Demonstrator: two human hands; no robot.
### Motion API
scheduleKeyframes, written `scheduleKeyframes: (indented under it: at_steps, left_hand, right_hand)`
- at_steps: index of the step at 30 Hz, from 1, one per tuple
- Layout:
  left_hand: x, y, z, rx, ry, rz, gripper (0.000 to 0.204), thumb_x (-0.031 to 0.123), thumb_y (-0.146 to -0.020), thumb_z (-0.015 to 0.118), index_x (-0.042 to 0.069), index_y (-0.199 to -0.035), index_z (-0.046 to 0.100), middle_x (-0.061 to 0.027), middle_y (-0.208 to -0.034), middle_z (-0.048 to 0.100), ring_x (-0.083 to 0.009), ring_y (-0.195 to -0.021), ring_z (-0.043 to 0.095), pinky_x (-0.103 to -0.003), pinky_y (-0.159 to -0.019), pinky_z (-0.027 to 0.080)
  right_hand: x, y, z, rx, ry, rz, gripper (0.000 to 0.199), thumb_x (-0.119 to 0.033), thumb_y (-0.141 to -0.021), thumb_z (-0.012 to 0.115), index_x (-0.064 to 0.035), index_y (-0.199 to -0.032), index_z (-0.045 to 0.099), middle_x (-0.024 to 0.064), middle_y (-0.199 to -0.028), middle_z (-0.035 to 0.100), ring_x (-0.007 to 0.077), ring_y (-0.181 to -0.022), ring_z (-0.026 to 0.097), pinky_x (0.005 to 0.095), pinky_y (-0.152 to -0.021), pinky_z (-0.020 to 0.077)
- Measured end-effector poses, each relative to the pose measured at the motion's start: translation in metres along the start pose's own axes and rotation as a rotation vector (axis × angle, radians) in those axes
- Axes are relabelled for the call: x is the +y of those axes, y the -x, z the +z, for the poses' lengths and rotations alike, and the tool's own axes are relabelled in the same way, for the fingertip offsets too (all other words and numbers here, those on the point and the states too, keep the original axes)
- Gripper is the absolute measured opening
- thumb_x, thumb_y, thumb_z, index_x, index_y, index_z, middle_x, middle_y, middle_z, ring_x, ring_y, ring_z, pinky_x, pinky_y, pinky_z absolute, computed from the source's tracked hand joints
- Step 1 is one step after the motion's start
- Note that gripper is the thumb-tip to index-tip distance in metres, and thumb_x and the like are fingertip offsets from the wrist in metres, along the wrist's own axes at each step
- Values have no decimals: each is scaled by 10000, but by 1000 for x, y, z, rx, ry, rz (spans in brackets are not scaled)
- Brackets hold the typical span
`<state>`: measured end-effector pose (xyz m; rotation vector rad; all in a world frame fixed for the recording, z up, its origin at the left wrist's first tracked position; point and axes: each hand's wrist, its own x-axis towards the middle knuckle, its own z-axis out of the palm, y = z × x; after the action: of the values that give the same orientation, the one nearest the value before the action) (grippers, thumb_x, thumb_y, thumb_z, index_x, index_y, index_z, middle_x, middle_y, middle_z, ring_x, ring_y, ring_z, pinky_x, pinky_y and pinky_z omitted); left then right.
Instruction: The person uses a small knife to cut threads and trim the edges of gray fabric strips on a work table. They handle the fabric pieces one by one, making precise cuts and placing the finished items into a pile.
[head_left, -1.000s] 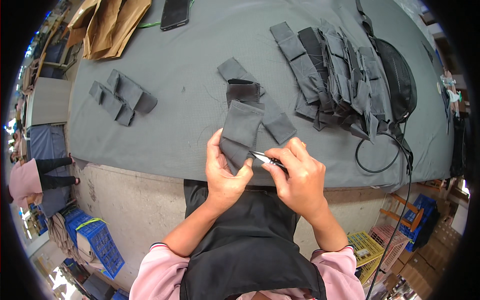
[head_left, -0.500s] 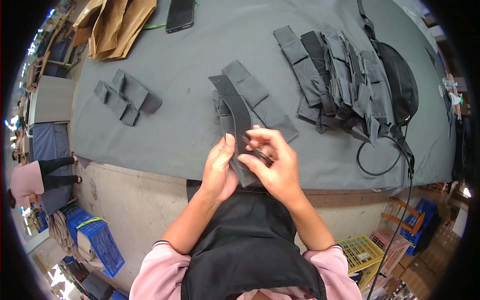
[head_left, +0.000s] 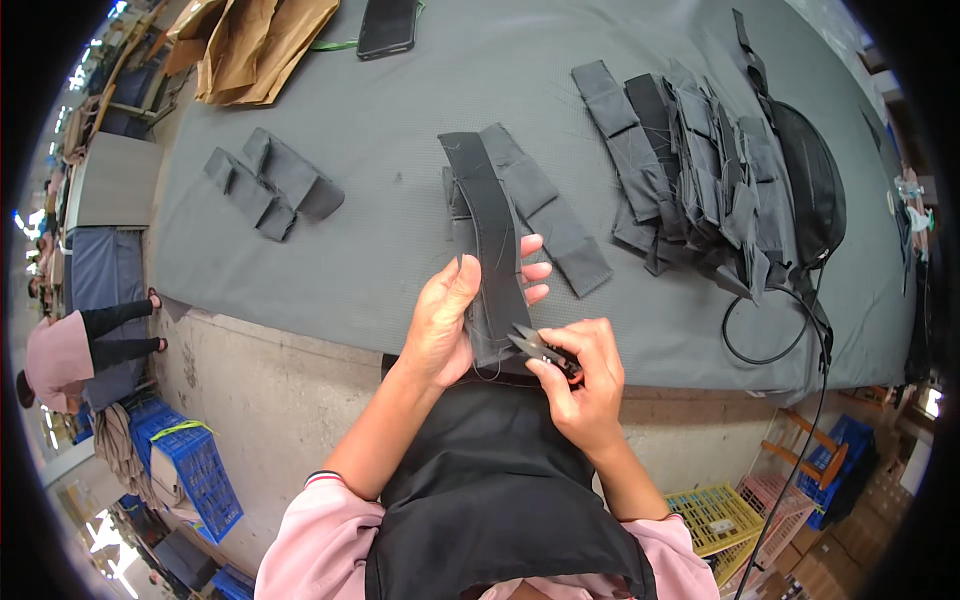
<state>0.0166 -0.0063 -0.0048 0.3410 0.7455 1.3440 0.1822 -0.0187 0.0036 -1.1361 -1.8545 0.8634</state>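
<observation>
My left hand (head_left: 447, 315) grips a dark grey fabric strip (head_left: 490, 235) with a black band along it, thumb on one edge and fingertips showing past the other. In my right hand (head_left: 585, 385) is a pair of thread snips (head_left: 540, 349), their blades at the strip's lower end. Loose threads hang from that end. Just beyond the held strip, another grey fabric strip (head_left: 545, 215) lies slantwise on the covered table (head_left: 370, 260).
To the right lies a pile of grey strips (head_left: 690, 170) beside a black pouch (head_left: 805, 175) with a cable. Two folded grey pieces (head_left: 270, 185) lie left. A paper bag (head_left: 260, 50) and a phone (head_left: 387, 27) are at the back. A person (head_left: 70, 360) is at far left.
My right hand has drawn down and right from the strip's middle, and the snips now show at its lower end. My left fingers have come into sight behind the strip. The view has shifted slightly.
</observation>
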Motion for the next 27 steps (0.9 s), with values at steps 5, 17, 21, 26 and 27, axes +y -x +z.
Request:
scheduleKeyframes:
  at_steps: [5, 17, 21, 26, 27]
  left_hand:
    - [0, 0, 0, 8, 39, -14, 575, 429, -934, 474, -51, -1250, 448, -186, -1314, 481, -274, -1140, 541, -406, -954, 489]
    - [-1, 1, 0, 67, 42, -17, 527, 393, -945, 476, -47, -1233, 462, -169, -1281, 506, -255, -1108, 557, -387, -947, 499]
    - [-3, 1, -2, 74, 52, -6, 517, 386, -947, 476, -47, -1230, 464, -166, -1281, 505, -247, -1102, 559, -384, -947, 499]
    - [-3, 1, -3, 35, 70, -3, 491, 355, -968, 438, -57, -1234, 444, -210, -1315, 461, -298, -1143, 533, -418, -961, 488]
    - [-2, 2, -4, 10, 81, -4, 482, 341, -977, 417, -65, -1234, 436, -238, -1334, 433, -327, -1162, 519, -439, -968, 482]
  right_hand:
    - [-6, -1, -2, -34, 26, -95, 283, -91, -668, 770, -54, -919, 646, 61, -736, 558, 198, -568, 549, 297, -493, 434]
    - [-5, 3, 2, -9, 62, -91, 263, -76, -664, 767, -55, -901, 656, 43, -698, 549, 188, -551, 538, 292, -494, 420]
    - [-7, 3, 1, 35, 88, -117, 271, -80, -667, 771, -51, -910, 655, 44, -701, 551, 186, -555, 541, 289, -498, 423]
    - [-5, 3, 3, -47, -33, -14, 236, -72, -692, 760, -45, -904, 661, 46, -705, 531, 166, -575, 536, 276, -504, 420]
    - [-5, 2, 4, -74, -69, 10, 227, -67, -699, 756, -43, -905, 662, 44, -711, 526, 155, -579, 531, 268, -504, 416]
